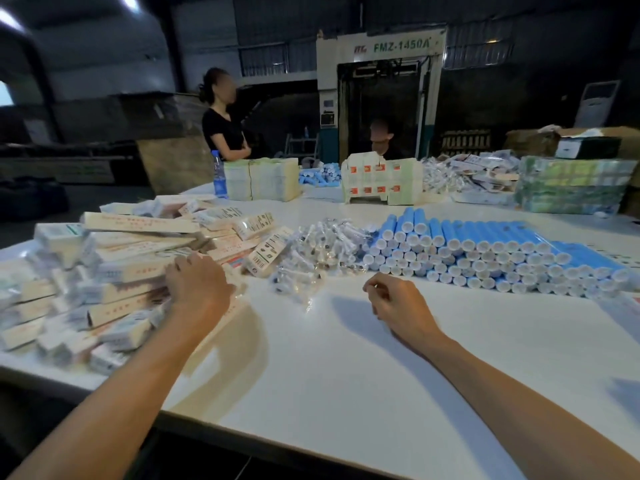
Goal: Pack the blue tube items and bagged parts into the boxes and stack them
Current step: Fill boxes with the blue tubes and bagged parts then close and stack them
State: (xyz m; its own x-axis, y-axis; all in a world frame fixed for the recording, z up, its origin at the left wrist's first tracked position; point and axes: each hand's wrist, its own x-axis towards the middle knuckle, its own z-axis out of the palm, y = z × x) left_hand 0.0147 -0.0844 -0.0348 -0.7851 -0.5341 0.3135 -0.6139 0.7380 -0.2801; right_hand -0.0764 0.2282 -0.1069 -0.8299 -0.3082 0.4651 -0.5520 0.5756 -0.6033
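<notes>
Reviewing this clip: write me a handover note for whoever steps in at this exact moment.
Left hand rests on the pile of boxes at left; whether it grips one cannot be told. Right hand is over the table, fingers loosely curled, nothing seen in it.
Bagged parts lie heaped at centre; blue tubes are stacked to their right.
Done: many boxes lie piled, loosely rather than neatly.
Left: many tubes and bags remain to pack, then stacking.
</notes>
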